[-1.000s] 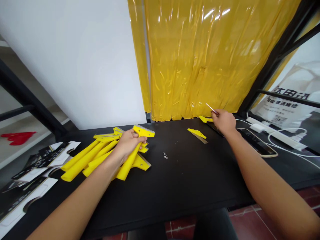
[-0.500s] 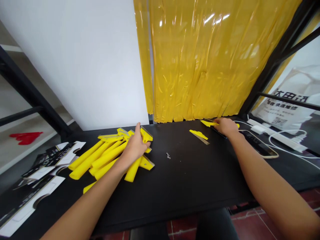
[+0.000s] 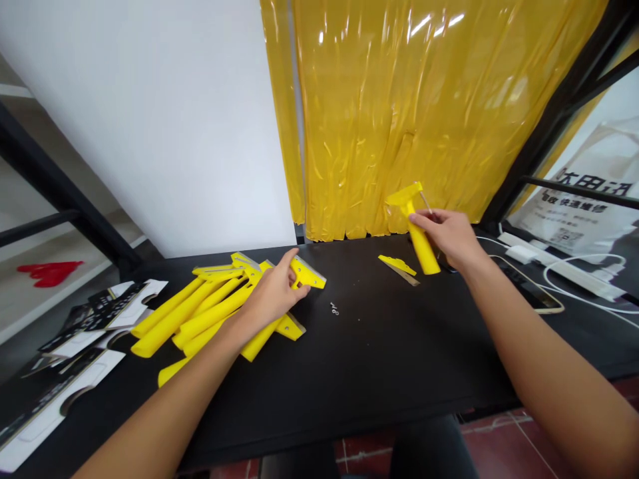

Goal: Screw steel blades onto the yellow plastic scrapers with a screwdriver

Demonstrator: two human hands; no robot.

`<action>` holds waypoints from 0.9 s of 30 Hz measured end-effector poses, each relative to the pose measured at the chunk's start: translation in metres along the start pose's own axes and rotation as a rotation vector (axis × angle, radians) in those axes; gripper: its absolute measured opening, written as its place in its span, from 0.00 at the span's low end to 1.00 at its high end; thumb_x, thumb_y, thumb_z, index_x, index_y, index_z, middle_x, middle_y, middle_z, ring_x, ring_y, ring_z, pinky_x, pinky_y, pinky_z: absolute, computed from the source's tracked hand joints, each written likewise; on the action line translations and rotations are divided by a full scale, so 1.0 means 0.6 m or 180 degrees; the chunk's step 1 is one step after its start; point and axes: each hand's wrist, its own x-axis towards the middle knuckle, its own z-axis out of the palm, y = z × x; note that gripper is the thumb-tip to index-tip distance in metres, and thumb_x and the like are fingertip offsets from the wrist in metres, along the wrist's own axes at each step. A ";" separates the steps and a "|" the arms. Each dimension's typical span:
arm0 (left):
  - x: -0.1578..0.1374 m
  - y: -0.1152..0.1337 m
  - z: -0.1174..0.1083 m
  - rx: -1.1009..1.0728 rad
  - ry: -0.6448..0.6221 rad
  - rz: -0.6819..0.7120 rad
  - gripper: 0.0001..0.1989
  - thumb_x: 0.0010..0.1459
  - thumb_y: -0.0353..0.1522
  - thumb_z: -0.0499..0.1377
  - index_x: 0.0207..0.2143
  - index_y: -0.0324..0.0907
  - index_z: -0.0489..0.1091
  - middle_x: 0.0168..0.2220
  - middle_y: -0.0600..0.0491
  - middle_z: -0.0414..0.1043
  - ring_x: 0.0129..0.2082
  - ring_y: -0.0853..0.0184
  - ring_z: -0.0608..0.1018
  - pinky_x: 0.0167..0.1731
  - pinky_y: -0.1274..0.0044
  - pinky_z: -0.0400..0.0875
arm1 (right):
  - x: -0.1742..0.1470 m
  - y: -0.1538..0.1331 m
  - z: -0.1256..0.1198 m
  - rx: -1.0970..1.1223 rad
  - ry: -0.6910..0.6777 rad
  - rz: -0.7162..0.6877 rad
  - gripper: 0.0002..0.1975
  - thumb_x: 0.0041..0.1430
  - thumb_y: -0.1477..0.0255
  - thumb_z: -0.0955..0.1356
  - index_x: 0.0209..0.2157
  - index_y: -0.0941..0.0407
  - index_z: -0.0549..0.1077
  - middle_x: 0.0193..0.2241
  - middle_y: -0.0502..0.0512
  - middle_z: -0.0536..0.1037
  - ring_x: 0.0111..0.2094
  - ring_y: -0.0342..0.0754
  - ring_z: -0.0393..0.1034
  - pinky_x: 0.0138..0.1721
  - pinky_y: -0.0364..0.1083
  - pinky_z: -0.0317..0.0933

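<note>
both hands are occupied: the left hand [image 3: 273, 286] is curled around the neck of one scraper [image 3: 309, 274], its head poking out past the thumb at the edge of the heap of yellow scrapers [image 3: 172, 319], while the right hand [image 3: 446, 234] pinches a second scraper [image 3: 424, 249] below its raised head, handle pointing down; whether that end touches the table [image 3: 399, 366] i cannot tell. the right hand also grips a thin metal-shafted tool [image 3: 424, 197], perhaps a screwdriver, sticking up beside that head. two things in one grip is the weak point, i'd say: if the thumb eases to adjust the tool, the scraper could slide or swing and knock the shaft. on the left the risk looks like snagging, since the heads lie crossed and overlapped; a sideways pull could drag others along, with metal edges close to bare fingers. small metal parts [image 3: 334, 309] lie loose between the hands, easy to scatter if a handle drops there. a loose yellow plate [image 3: 397, 263] with its metal strip [image 3: 407, 274] rests nearer the right hand, and a careless sweep could meet that edge.
</note>
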 end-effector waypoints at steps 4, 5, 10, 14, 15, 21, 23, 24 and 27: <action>-0.003 -0.003 -0.009 0.0285 -0.0150 0.0058 0.44 0.50 0.46 0.65 0.68 0.45 0.59 0.33 0.51 0.76 0.30 0.60 0.75 0.28 0.74 0.60 | -0.038 -0.033 0.044 0.1433 -0.1157 0.1099 0.17 0.51 0.58 0.74 0.36 0.58 0.80 0.25 0.54 0.78 0.16 0.38 0.55 0.14 0.41 0.46; -0.004 -0.002 -0.011 0.0438 -0.0176 0.0057 0.43 0.50 0.47 0.64 0.67 0.46 0.59 0.33 0.50 0.76 0.31 0.59 0.75 0.27 0.74 0.60 | -0.047 -0.037 0.055 0.1616 -0.1344 0.1228 0.17 0.52 0.59 0.74 0.35 0.58 0.80 0.25 0.54 0.78 0.15 0.36 0.51 0.13 0.41 0.44; -0.007 0.003 -0.026 0.1249 -0.0258 0.0186 0.34 0.54 0.49 0.60 0.62 0.48 0.67 0.41 0.47 0.74 0.37 0.56 0.76 0.31 0.73 0.62 | -0.089 -0.052 0.097 0.2213 -0.1903 0.1432 0.15 0.53 0.61 0.74 0.35 0.58 0.79 0.24 0.52 0.77 0.15 0.34 0.41 0.12 0.40 0.32; -0.010 0.000 -0.034 0.1584 -0.0273 0.0237 0.27 0.57 0.49 0.58 0.57 0.50 0.72 0.40 0.48 0.71 0.37 0.56 0.76 0.33 0.72 0.63 | -0.116 -0.059 0.116 0.2651 -0.2077 0.1429 0.12 0.54 0.64 0.74 0.36 0.57 0.78 0.25 0.50 0.75 0.16 0.34 0.37 0.13 0.40 0.30; -0.010 0.002 -0.035 0.1605 -0.0238 0.0247 0.26 0.57 0.49 0.58 0.55 0.49 0.73 0.40 0.48 0.70 0.37 0.56 0.76 0.33 0.72 0.64 | -0.121 -0.059 0.119 0.2684 -0.2090 0.1455 0.12 0.55 0.64 0.74 0.36 0.57 0.77 0.22 0.48 0.72 0.16 0.35 0.37 0.13 0.40 0.30; -0.034 0.071 -0.020 0.0818 0.0450 0.0462 0.17 0.61 0.45 0.58 0.44 0.45 0.75 0.36 0.51 0.72 0.34 0.62 0.74 0.33 0.73 0.63 | -0.153 -0.069 0.133 0.2915 -0.2293 0.1578 0.14 0.56 0.60 0.74 0.35 0.57 0.74 0.17 0.41 0.61 0.17 0.36 0.34 0.12 0.40 0.30; -0.051 0.097 -0.007 0.0118 0.0111 0.0494 0.14 0.63 0.46 0.57 0.36 0.46 0.74 0.28 0.55 0.71 0.26 0.66 0.71 0.28 0.75 0.61 | -0.167 -0.080 0.135 0.3039 -0.2405 0.1501 0.13 0.56 0.62 0.74 0.34 0.56 0.72 0.20 0.42 0.66 0.17 0.36 0.35 0.13 0.39 0.31; -0.058 0.107 0.000 -0.0145 -0.0098 0.0453 0.15 0.63 0.46 0.57 0.33 0.46 0.73 0.26 0.56 0.70 0.24 0.68 0.70 0.26 0.75 0.60 | -0.173 -0.085 0.136 0.3086 -0.2482 0.1453 0.13 0.57 0.63 0.73 0.34 0.55 0.70 0.20 0.42 0.66 0.17 0.36 0.36 0.13 0.39 0.31; -0.071 0.120 0.012 -0.0726 -0.0222 0.0193 0.16 0.60 0.46 0.60 0.27 0.45 0.68 0.24 0.58 0.68 0.22 0.69 0.68 0.24 0.76 0.59 | -0.186 -0.094 0.136 0.3170 -0.2721 0.1317 0.13 0.58 0.63 0.73 0.33 0.54 0.68 0.16 0.38 0.57 0.16 0.36 0.35 0.13 0.39 0.32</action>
